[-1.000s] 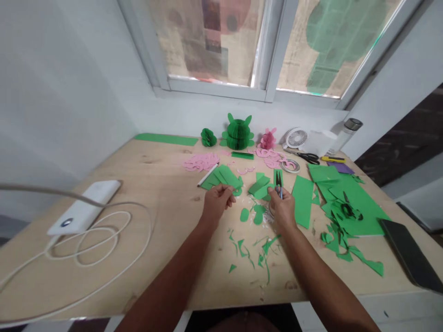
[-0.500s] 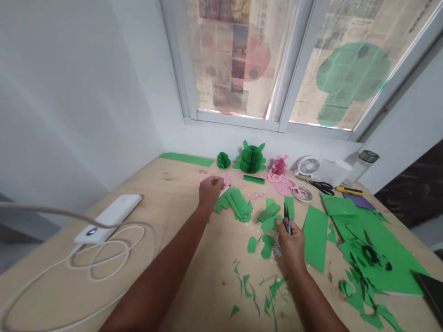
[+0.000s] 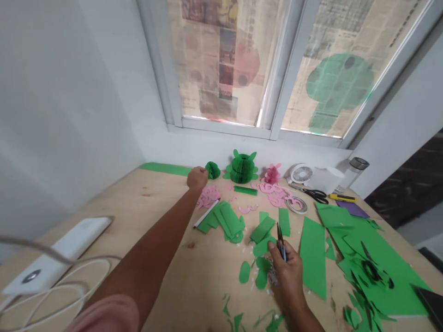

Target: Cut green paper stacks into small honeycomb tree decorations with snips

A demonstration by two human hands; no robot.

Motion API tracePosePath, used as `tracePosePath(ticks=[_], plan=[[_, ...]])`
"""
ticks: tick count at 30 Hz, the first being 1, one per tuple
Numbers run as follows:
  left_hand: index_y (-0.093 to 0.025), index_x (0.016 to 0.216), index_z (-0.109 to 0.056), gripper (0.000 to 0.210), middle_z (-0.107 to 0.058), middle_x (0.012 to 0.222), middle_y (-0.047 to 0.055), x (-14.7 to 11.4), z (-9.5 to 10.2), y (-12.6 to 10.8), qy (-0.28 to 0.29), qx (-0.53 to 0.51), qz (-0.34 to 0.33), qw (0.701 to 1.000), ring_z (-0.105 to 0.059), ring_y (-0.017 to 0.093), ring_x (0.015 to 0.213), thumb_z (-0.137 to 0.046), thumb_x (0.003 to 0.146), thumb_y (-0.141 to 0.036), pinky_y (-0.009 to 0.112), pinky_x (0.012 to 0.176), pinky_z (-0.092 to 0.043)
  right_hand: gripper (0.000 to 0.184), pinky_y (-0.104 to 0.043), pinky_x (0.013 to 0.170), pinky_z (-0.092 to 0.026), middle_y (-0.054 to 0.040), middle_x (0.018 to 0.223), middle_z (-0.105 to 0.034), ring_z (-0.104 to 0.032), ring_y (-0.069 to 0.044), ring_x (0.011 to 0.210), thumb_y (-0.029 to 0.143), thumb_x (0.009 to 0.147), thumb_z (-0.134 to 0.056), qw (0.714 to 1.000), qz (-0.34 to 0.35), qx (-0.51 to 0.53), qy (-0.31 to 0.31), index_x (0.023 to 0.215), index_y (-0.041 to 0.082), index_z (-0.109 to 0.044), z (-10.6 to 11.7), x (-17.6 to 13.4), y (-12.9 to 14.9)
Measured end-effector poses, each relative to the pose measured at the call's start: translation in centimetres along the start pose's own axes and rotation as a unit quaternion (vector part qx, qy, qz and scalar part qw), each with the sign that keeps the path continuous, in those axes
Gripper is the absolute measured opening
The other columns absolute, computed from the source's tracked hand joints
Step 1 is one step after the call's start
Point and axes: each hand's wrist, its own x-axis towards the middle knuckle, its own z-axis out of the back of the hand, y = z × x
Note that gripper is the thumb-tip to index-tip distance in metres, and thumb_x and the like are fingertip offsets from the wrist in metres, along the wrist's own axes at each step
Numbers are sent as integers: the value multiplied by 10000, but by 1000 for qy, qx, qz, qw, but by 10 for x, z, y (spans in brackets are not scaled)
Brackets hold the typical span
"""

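Note:
My left hand (image 3: 198,179) reaches to the back of the table, its fingers closed at the left edge of a small green folded-paper ball (image 3: 213,169). The fingertips are partly hidden, but they seem to pinch the ball. My right hand (image 3: 286,263) is wrapped round small scissors (image 3: 281,242) with dark blades and a bluish handle, pointing away from me. Beside it lie folded green paper strips (image 3: 262,229) and green oval cut-outs (image 3: 244,272). A white pen (image 3: 206,213) rests against stacked green strips (image 3: 228,219), nearer me than the pink paper cut-outs (image 3: 208,197).
A larger green paper figure (image 3: 242,168) and a pink one (image 3: 272,174) stand by the wall. On the right are a tape roll (image 3: 296,205), black scissors (image 3: 315,194), a fan (image 3: 301,174), a bottle (image 3: 351,175) and green sheets (image 3: 391,258). A white power bank (image 3: 58,253) and cable lie left.
My left hand has moved from the pink cut-outs and pen back to the small green paper ball. The pen now shows fully. My right hand still holds the scissors; the view has shifted.

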Motion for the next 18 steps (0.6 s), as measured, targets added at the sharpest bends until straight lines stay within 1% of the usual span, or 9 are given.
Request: tracePosePath(ticks=[4,8,13,18], plan=[[-169,890,-692,199,-718,1002,138,18,-9,0,-4,19,-2,1000,-636,285,995,-545,758,-149,354,815,-468,366,-226,455,-255,67,539,-341,-308,-103,498,475,715,-709,1000,-7,-3,1,605,194,-502,1,0,-4],[-160,886,-693,187,-716,1008,153,28,-15,1,10,33,5,999,-639,294,990,-573,744,-141,366,787,-478,369,-224,456,-283,60,531,-366,-336,-106,493,473,692,-727,1000,-15,3,-2,588,191,-514,1,0,-4],[-144,827,-705,146,-721,954,178,32,-21,2,21,45,8,999,-650,326,955,-592,739,-171,381,728,-485,349,-219,437,-291,55,534,-377,-339,-103,484,455,689,-733,999,-24,20,-5,591,189,-531,-1,-1,-4],[-144,816,-706,154,-720,940,175,32,-22,0,7,54,3,999,-652,319,936,-573,744,-169,370,716,-479,353,-212,457,-302,56,541,-391,-352,-105,508,458,698,-724,1000,-22,4,-2,596,182,-530,-1,-2,-5]])
